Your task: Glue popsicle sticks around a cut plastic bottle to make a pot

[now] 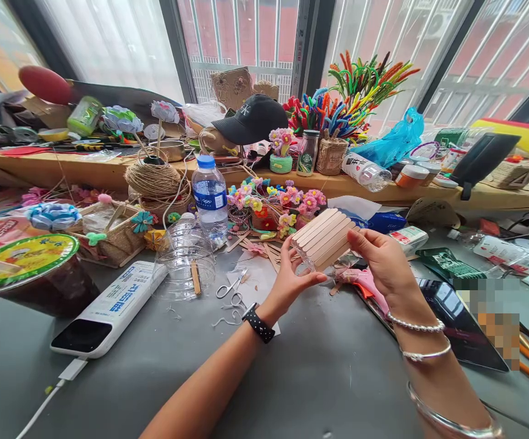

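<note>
Above the middle of the grey worktop (328, 372), well short of its far edge, a row of wooden sticks (323, 238) was held up, tilted, with clear plastic showing along its lower left side. The left hand (285, 280) cradled it, fingers at the left side and thumb stretched along the lower end; the right hand (378, 259) pinched its right side between thumb and fingers. The step in hand looked like lining up or checking the sticks — whether glue held them could not be told. The next move seemed to call for a steady left hold and light right fingertips, so that no stick slipped out of line. Toward the far edge, loose sticks (271, 259) lay beyond the scissors (231, 291), which rested by white paper (264, 289) — left of them stood a cut clear bottle (180, 253).
</note>
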A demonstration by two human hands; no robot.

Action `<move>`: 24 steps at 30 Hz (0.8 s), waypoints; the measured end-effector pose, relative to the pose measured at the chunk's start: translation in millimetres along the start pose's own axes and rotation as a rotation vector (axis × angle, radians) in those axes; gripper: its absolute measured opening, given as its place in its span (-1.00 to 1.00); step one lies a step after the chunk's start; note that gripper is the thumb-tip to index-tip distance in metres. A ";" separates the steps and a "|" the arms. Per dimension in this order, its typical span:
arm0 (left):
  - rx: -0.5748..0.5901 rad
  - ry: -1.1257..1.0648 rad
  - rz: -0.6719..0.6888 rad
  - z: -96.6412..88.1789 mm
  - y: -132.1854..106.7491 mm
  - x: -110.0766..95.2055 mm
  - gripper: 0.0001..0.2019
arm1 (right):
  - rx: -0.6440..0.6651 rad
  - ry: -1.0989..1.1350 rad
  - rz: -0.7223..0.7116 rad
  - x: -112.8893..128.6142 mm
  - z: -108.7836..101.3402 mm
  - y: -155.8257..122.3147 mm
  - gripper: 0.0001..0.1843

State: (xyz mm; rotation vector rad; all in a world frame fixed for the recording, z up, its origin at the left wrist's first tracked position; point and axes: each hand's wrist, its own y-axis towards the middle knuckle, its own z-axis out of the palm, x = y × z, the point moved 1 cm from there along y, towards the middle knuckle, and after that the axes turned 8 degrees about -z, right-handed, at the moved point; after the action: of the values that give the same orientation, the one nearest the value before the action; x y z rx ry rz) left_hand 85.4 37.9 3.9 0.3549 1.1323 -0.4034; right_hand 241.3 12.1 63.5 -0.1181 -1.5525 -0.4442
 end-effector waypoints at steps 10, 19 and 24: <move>-0.014 0.046 0.000 1.3 -2.5 -0.9 -0.04 | -0.007 -0.025 -0.011 0.2 2.0 -1.3 -0.69; 0.005 0.052 0.003 2.7 -3.4 -2.5 -0.06 | 0.006 -0.061 -0.049 1.0 2.1 -1.7 -0.68; 0.035 0.039 0.021 2.9 -4.1 -3.4 -0.06 | 0.012 -0.100 -0.132 4.3 3.7 -2.5 -0.67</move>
State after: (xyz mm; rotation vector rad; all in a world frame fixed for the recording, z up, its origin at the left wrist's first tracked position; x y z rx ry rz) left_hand 84.5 33.5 7.8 0.4065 1.1596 -0.3993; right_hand 236.7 10.2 67.3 -0.0291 -1.6672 -0.5398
